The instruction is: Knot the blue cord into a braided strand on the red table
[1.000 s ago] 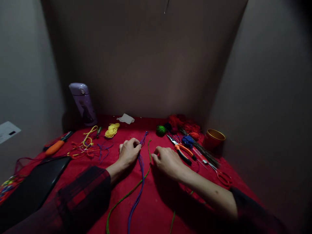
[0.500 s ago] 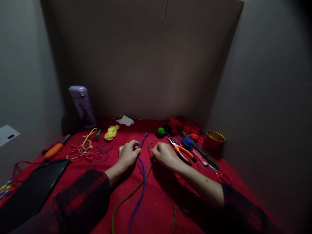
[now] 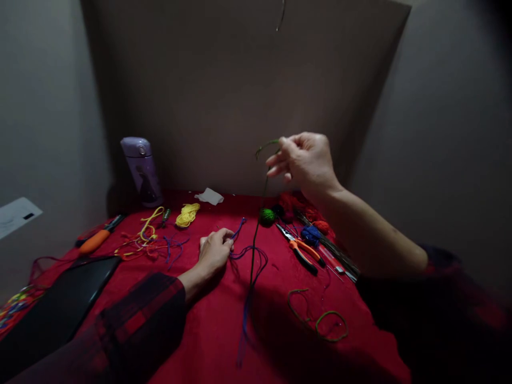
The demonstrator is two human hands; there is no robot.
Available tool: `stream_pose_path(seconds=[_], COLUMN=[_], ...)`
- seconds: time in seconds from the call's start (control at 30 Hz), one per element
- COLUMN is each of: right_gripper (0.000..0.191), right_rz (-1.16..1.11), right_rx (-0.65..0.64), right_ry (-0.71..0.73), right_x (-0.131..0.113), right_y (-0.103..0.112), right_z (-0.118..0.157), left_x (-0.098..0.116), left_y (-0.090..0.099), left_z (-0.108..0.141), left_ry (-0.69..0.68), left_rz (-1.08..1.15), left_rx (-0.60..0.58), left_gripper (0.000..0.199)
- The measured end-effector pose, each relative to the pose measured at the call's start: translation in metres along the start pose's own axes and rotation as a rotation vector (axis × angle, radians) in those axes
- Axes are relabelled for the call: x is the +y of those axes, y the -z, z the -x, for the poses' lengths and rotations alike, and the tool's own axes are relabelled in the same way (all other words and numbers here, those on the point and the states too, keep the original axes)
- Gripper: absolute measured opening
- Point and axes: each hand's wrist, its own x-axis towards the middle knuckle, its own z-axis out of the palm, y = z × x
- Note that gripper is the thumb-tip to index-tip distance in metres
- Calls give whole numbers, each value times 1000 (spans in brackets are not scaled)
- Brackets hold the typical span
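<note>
On the red cloth, my left hand is closed on a purple cord. Its knotted tip points away from me, and loose strands curl out to the right and down toward me. My right hand is raised well above the cloth, thumb and forefinger pinched on a green cord. The cord's short end droops to the left of my fingers. Its long part hangs down past the purple strands, and where it ends is hard to make out. Another green cord lies looped on the cloth below my right forearm.
Orange-handled pliers, a green yarn ball, blue yarn and thin sticks lie right. To the left are yellow yarn, tangled threads, a purple bottle and a dark flat object.
My right hand has risen from the cloth with the green cord, which now hangs nearly straight. The purple strands have shifted right. My left hand stays at the purple cord.
</note>
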Motion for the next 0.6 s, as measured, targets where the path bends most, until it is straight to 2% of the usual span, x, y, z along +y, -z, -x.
stream_pose_path(seconds=[0.17, 0.37, 0.47, 0.6], right_gripper=[15, 13, 14, 18], right_rz=[-78, -37, -35, -13], right_rx=[92, 183, 212, 167], right_ry=[232, 539, 601, 670], right_x=[-41, -59, -67, -79], right_y=[-8, -22, -27, -40], right_z=[-17, -44, -57, -77], left_x=[1, 3, 4, 3], left_y=[1, 4, 3, 3], left_z=[1, 3, 3, 3], left_ry=[-17, -10, 5, 16], left_rz=[-68, -92, -111, -112], left_rx=[25, -2, 3, 14], left_gripper=[21, 22, 22, 22])
